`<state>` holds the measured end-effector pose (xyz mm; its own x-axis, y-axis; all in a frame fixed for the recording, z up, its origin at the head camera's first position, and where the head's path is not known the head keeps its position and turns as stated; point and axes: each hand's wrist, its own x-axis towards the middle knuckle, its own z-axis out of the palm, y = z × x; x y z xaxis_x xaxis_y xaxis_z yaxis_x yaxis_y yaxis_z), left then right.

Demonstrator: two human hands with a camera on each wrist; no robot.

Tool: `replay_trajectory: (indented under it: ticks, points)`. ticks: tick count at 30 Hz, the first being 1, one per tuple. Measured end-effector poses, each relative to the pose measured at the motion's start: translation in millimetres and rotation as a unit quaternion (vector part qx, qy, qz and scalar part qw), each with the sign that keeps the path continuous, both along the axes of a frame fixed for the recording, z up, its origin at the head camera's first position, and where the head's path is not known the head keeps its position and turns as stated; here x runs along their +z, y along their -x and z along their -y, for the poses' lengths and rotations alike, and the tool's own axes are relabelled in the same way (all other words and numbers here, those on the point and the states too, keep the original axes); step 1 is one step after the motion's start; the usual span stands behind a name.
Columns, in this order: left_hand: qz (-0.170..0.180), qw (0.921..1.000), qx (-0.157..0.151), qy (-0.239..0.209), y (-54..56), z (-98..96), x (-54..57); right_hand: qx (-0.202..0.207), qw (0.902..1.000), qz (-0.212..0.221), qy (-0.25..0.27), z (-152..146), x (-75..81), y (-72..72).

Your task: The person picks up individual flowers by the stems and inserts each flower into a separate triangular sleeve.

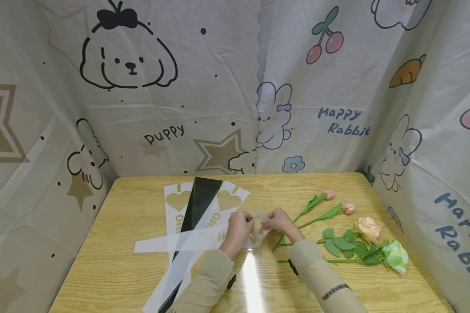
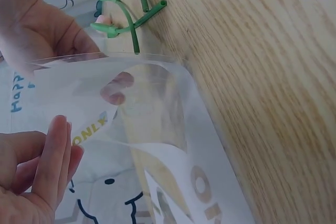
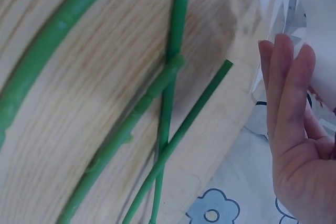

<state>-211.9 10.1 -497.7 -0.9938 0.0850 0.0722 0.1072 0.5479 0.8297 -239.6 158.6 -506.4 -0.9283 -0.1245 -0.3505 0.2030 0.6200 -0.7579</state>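
Between my two hands is a clear and white plastic flower sleeve (image 1: 160, 244) with gold print. Its narrow end stretches left across other sleeves. My left hand (image 1: 240, 228) pinches the sleeve's wide end from the left, and my right hand (image 1: 280, 222) grips its right edge. In the left wrist view the sleeve's clear film (image 2: 157, 87) is held up off the wood, and a right fingertip shows through it. The right wrist view shows my right hand (image 3: 294, 119) beside the white film (image 3: 323, 30); its fingertips are partly hidden there.
White sleeves with gold hearts (image 1: 177, 201) and a black sleeve (image 1: 201, 202) lie at the left of the table. On the right lie two pink tulips (image 1: 348, 208), a peach rose (image 1: 368, 228) and a green rose (image 1: 394, 255), stems toward my right hand.
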Motion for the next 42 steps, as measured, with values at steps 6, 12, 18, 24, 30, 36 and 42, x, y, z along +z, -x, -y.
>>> replay_trajectory:
  ticks: [6, 12, 18, 24, 30, 36, 42]
  points:
    - [-0.009, 0.9999, -0.005, -0.007, -0.3, 0.5, -2.1, 0.013, 0.9989, 0.025, 0.038, -3, 3.6, 0.6]
    - [-0.009, 0.9999, -0.006, -0.004, -0.5, 0.5, -3.1, 0.069, 0.994, 0.032, 0.079, -11, 4.2, 5.6]
    - [-0.012, 0.9999, -0.002, -0.011, 0.2, -0.2, -4.3, 0.064, 0.9935, 0.043, 0.084, -14, 15.8, 8.2]
    - [-0.013, 0.9998, 0.005, -0.012, 0.0, -0.3, -4.8, -0.076, 0.994, -0.045, 0.064, -27, 22.8, 14.9]
    - [-0.007, 0.9999, 0.007, -0.012, -0.1, -0.3, -7.1, -0.196, 0.9695, -0.135, -0.057, -49, 3.1, 20.2]
    - [-0.015, 0.9998, 0.01, -0.002, -0.9, -0.5, -6.9, -0.233, 0.9589, -0.128, -0.1, -64, -13.3, 17.1]
    - [-0.018, 0.9998, 0.008, 0.0, -1.5, -0.9, -4.8, -0.249, 0.9524, -0.142, -0.104, -72, -22.5, 13.7]
